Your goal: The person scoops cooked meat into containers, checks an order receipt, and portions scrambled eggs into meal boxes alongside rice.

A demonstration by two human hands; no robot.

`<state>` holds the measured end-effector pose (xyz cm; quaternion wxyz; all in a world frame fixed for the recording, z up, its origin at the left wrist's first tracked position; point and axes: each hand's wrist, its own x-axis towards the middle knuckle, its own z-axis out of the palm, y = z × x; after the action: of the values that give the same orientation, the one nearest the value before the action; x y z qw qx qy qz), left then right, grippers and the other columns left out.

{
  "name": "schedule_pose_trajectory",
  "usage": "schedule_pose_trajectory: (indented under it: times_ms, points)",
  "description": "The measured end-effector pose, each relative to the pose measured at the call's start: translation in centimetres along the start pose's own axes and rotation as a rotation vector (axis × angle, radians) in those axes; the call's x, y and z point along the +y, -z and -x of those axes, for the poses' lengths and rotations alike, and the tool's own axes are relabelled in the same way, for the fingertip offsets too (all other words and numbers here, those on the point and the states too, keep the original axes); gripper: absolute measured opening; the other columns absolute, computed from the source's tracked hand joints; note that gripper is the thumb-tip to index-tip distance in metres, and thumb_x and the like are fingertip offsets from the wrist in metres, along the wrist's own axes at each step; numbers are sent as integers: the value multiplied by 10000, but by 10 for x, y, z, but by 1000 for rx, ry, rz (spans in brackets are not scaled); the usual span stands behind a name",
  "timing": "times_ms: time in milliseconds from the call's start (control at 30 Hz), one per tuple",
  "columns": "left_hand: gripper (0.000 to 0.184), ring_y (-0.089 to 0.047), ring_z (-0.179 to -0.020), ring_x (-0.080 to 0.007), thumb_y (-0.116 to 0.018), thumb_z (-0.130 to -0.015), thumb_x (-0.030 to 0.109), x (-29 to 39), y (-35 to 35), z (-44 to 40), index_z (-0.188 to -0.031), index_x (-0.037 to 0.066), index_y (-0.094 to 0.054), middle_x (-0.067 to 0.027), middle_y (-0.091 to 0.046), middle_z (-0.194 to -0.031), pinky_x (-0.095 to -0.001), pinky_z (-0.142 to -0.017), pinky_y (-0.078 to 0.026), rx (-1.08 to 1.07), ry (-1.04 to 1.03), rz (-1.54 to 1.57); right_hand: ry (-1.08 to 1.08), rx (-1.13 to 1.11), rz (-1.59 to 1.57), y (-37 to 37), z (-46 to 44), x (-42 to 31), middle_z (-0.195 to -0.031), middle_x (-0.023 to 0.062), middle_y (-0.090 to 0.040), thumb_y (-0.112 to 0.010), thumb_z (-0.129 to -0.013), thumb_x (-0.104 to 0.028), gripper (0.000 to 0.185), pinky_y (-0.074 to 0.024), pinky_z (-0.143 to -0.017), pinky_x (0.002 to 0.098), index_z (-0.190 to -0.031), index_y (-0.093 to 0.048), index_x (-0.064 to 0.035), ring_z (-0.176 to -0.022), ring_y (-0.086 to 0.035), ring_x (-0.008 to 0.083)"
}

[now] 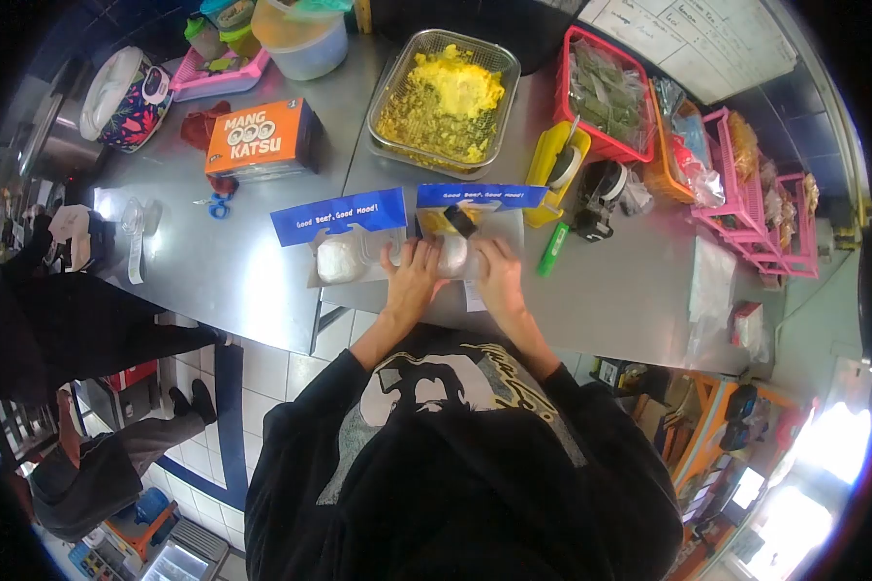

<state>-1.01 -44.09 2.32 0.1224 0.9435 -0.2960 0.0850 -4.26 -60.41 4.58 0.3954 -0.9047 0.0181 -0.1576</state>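
Two open boxes with blue lids stand side by side near the front edge of the steel table. A white rounded item (339, 259) sits in the left box (339, 215). Another white rounded item (451, 256) is in the right box (482, 197), between my hands. My left hand (414, 278) rests at the right box's left side, fingers bent over its edge. At that box's right side, my right hand (499, 279) has its fingers on the wall. A small black item (460, 221) lies at the right box, above my fingers.
An orange carton (260, 137), a steel tray (444, 102) of yellow food and a yellow tape dispenser (555, 170) stand behind the boxes. A green marker (553, 249) lies right. Red basket (606, 92) and pink baskets (746, 198) line the right. Two people stand left.
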Motion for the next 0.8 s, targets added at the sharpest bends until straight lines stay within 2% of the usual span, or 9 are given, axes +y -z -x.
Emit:
schedule_pose_trajectory:
  times_ms: [167, 267, 400, 467, 533, 567, 633, 733, 800]
  points:
    - [747, -418, -1139, -215, -731, -649, 396, 7, 13, -4, -1284, 114, -458, -39, -473, -1181, -540, -987, -200, -69, 35, 7, -70, 18, -56, 8, 6, 10, -870, 153, -601, -531, -802, 90, 235, -483, -625, 335, -1010, -595, -1, -722, -604, 283]
    - [699, -460, -1118, -236, -727, -700, 333, 6, 56, -11, -1297, 101, -447, -69, -484, -1205, -467, -970, -308, -197, 10, 114, -569, 25, -714, 30, 16, 3, -913, 41, -615, -565, -876, -6, 213, -436, -581, 217, -1088, -568, 16, -691, -519, 57]
    - [569, -524, -1071, -231, -663, -819, 226, -10, 142, -59, -1285, 9, -420, -112, -504, -1210, -359, -868, -439, -278, 101, 889, -759, -199, -939, 113, 2, -13, -886, 26, -621, -576, -877, -41, 242, -427, -580, 205, -1111, -556, 15, -678, -522, 62]
    - [531, -536, -1067, -225, -639, -846, 194, -21, 148, -93, -1272, -28, -413, -130, -507, -1210, -336, -851, -461, -162, 104, 1049, -670, -323, -862, 153, -18, -22, -858, 13, -616, -579, -883, -75, 256, -423, -583, 196, -1123, -555, 9, -676, -518, 62]
    - [515, -509, -1121, -225, -626, -843, 141, -32, 142, -133, -1249, -75, -393, -186, -447, -1300, -335, -930, -432, -78, 637, 1994, -607, -271, -683, 174, -57, -28, -859, 12, -619, -586, -878, -76, 273, -418, -579, 190, -1134, -555, 14, -667, -510, 57]
    - [515, -509, -1121, -225, -626, -843, 141, -36, 134, -151, -1249, -75, -393, -186, -447, -1300, -335, -930, -432, -66, 634, 1989, -484, -265, -563, 172, -82, -20, -856, 10, -622, -584, -876, -73, 264, -419, -578, 192, -1123, -563, 21, -661, -509, 53]
    - [496, -462, -1184, -285, -584, -842, 70, -39, 106, -176, -1257, -87, -362, -237, -344, -1386, -358, -1000, -381, -145, 1297, 2160, -239, -270, -319, 157, -145, -2, -819, 20, -617, -586, -868, -69, 236, -415, -576, 192, -1085, -594, 23, -646, -499, 44]
    - [520, -392, -1229, -370, -524, -864, 69, -40, 65, -191, -1292, -101, -283, -278, -239, -1431, -452, -1031, -328, -382, 1419, 2072, 447, -1, 239, 86, -234, 53, -890, 128, -629, -563, -779, 4, 196, -504, -628, 303, -969, -610, -6, -790, -632, 184]
    - [546, -365, -1243, -388, -503, -869, 92, -26, 69, -196, -1306, -106, -242, -312, -213, -1423, -466, -1044, -297, -320, 1313, 2195, 412, -85, 507, 53, -263, 50, -966, 154, -598, -559, -728, 3, 160, -529, -698, 357, -886, -586, -3, -879, -623, 268]
